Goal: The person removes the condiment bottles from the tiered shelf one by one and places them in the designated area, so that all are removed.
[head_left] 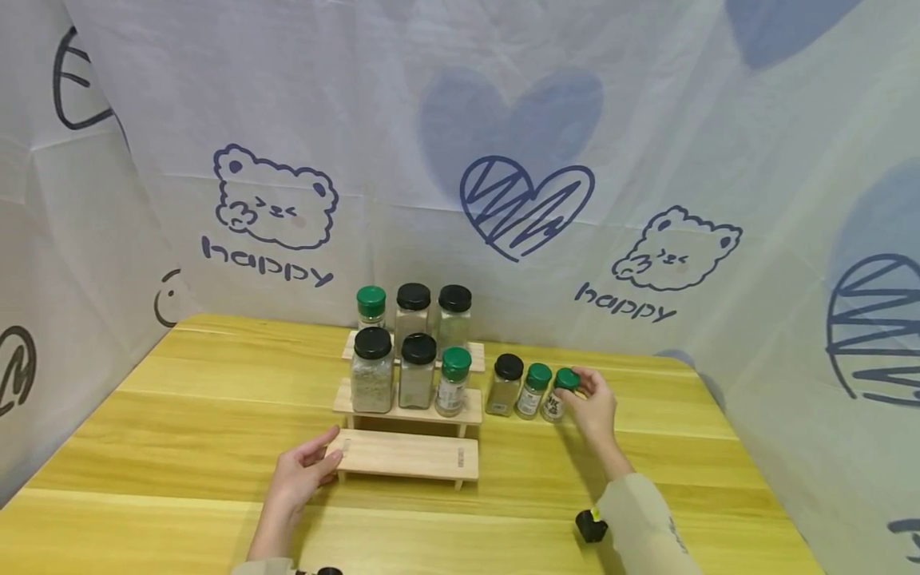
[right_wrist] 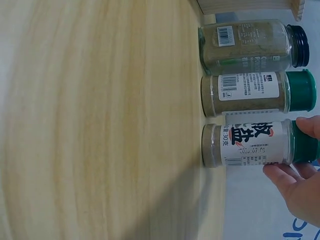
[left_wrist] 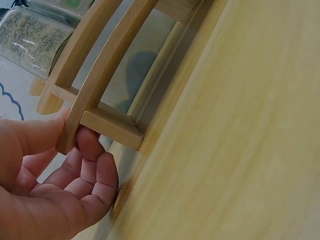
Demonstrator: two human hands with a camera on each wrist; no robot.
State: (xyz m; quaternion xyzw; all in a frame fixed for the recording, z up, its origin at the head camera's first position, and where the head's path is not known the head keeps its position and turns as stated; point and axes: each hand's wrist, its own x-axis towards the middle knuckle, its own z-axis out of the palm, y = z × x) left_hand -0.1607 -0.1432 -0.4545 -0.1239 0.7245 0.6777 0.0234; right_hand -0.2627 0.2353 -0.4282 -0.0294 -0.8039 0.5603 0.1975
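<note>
My left hand (head_left: pixel 300 471) holds the left end of the lowest board of a stepped wooden spice rack (head_left: pixel 410 455). In the left wrist view, the thumb lies on one side of the board and curled fingers on the other. My right hand (head_left: pixel 592 407) grips a small spice jar (right_wrist: pixel 252 144) by its green cap, thumb and fingers on either side. This jar stands upright at the right end of a short row on the table. Beside it are another green-capped jar (right_wrist: pixel 245 93) and a black-capped jar (right_wrist: pixel 245 47).
On the rack's middle step stand two black-capped jars and a green-capped jar (head_left: pixel 453 383). Its top step holds a green-capped jar (head_left: pixel 370 303) and two black-capped ones. Behind the wooden table (head_left: pixel 180 415) hangs a printed cloth (head_left: pixel 402 120). A small black object (head_left: pixel 591 527) appears by the right sleeve.
</note>
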